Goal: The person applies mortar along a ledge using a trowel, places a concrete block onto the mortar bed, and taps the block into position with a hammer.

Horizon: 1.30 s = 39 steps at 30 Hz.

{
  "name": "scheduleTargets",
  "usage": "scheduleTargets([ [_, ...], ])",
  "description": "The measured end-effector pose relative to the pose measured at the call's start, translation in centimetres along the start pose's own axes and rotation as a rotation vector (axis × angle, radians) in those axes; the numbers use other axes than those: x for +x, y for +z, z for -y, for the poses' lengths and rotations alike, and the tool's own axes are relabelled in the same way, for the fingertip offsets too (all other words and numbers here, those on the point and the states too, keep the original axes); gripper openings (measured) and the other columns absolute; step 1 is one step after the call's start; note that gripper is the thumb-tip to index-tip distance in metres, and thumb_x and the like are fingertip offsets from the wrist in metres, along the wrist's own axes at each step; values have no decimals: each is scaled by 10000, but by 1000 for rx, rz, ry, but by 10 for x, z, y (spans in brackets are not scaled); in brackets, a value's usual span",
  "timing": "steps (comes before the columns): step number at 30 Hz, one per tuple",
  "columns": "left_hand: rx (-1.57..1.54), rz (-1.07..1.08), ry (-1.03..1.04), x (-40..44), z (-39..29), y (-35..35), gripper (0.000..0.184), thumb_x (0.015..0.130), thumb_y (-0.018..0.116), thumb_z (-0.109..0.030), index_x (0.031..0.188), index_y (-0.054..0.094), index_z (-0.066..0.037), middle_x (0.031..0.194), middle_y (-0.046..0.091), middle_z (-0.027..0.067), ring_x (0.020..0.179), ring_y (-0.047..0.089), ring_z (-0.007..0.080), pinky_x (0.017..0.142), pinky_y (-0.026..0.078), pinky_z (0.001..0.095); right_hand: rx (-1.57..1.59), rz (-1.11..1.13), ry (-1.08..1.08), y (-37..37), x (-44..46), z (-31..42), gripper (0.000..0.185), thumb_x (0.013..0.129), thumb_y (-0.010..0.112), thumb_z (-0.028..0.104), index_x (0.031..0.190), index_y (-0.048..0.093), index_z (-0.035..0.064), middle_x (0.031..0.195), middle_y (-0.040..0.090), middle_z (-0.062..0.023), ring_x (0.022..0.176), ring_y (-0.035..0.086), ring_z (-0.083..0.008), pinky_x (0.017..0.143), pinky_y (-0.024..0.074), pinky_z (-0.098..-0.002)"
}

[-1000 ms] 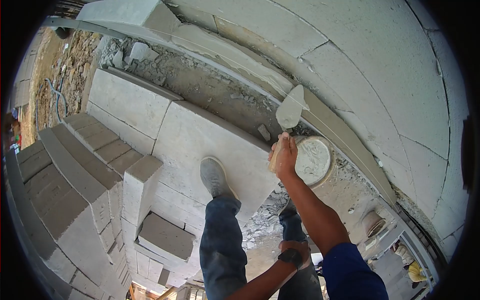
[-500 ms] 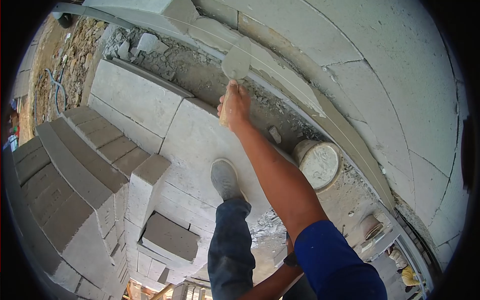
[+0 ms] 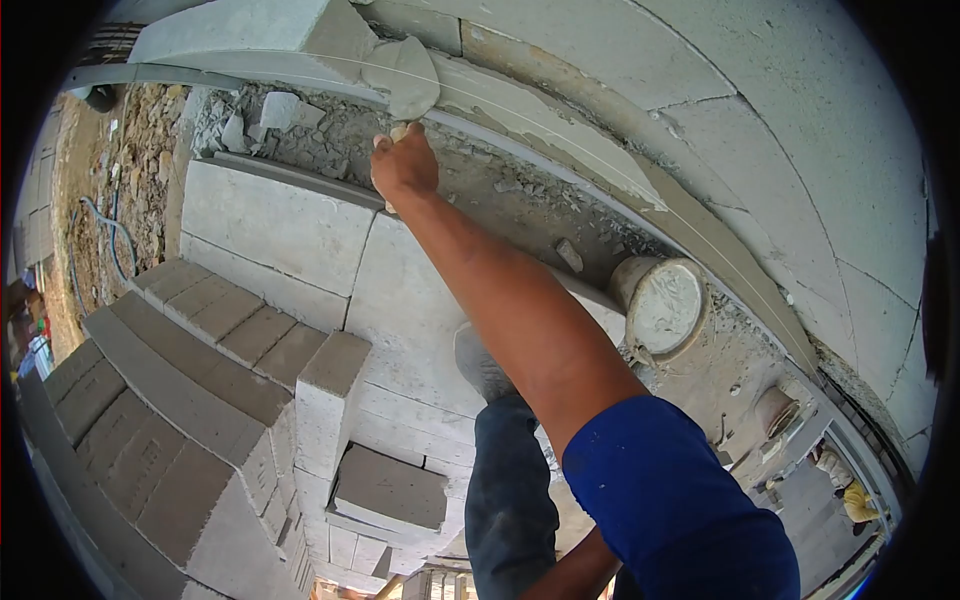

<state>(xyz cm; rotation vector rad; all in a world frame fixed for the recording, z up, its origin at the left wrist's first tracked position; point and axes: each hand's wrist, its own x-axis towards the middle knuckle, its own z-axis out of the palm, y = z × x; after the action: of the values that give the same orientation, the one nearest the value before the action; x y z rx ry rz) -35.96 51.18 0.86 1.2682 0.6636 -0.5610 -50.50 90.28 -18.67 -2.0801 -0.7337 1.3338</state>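
My right hand [image 3: 408,165] is closed around the handle of a trowel [image 3: 412,85], its arm stretched out past the blue sleeve. The grey, mortar-coated blade lies over the wet mortar bed [image 3: 530,115] on the low wall course, near the end of a pale block [image 3: 240,35]. A thin string line runs along this course, passing by the blade. Of my left arm only part of the forearm [image 3: 590,568] shows at the bottom; the right sleeve hides the hand.
A bucket [image 3: 668,305] of pale mix stands right of my arm, with another container [image 3: 777,410] beyond it. Stacked blocks [image 3: 190,370] rise at left. Rubble [image 3: 290,112] fills the strip by the wall. A person in yellow [image 3: 858,500] is far off at lower right.
My right hand has carried the trowel left along the mortar bed, closer to the pale block's end. The view has shifted slightly, and my left forearm is now more hidden.
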Motion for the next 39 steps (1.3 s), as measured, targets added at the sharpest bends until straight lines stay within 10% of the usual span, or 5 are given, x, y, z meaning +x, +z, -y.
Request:
scheduleTargets([
  [20,161,-12,-29,44,-33,56,384,940,586,-409,1183,701,-135,1146,725,120,988,721,335,769,532,529,254,-204,89,-221,-84,-217,350,937,673,275,1080,526,-9,857,646,-191,750,644,-349,701,495,-444],
  [23,195,-31,-28,59,-28,80,357,937,585,-410,1122,712,-132,1104,724,130,946,721,340,750,536,518,282,-251,24,-258,-88,-250,284,965,680,243,1095,498,68,683,514,-18,467,495,-118,394,414,-301],
  [39,301,-30,-40,78,-7,101,417,875,647,-502,1093,714,-153,1028,747,127,920,722,335,746,568,476,618,-189,180,-314,-105,-264,255,998,644,294,1012,533,65,673,517,-27,445,505,-126,385,416,-296],
])
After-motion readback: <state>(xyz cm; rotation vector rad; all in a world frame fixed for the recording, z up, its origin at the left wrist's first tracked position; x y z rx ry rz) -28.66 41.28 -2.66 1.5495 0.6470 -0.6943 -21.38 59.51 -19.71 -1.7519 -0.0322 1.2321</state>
